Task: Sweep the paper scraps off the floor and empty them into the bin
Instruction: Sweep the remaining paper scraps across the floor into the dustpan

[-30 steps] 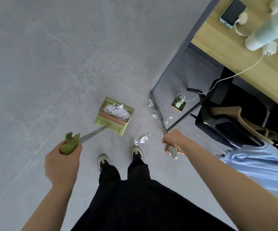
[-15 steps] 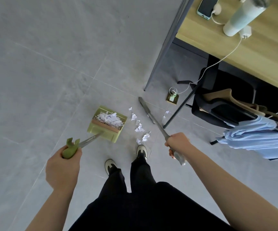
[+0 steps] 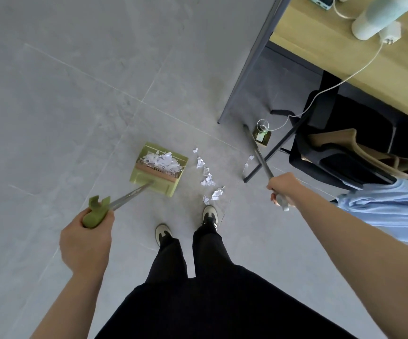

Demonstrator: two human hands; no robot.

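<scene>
Left hand [image 3: 85, 243] grips the green handle of the dustpan [image 3: 158, 168], fingers wrapped round it. The pan rests on the grey floor [image 3: 51, 106], holding a heap of white scraps. Right hand [image 3: 282, 188] is closed round the broom handle [image 3: 259, 155], which angles away toward the desk leg [image 3: 247, 62]; the broom head is not discernible. Loose paper scraps [image 3: 208, 178] lie in a scattered line just right of the pan, ahead of the right shoe [image 3: 210, 215]. One scrap lies beside the broom handle. Bin not visible.
</scene>
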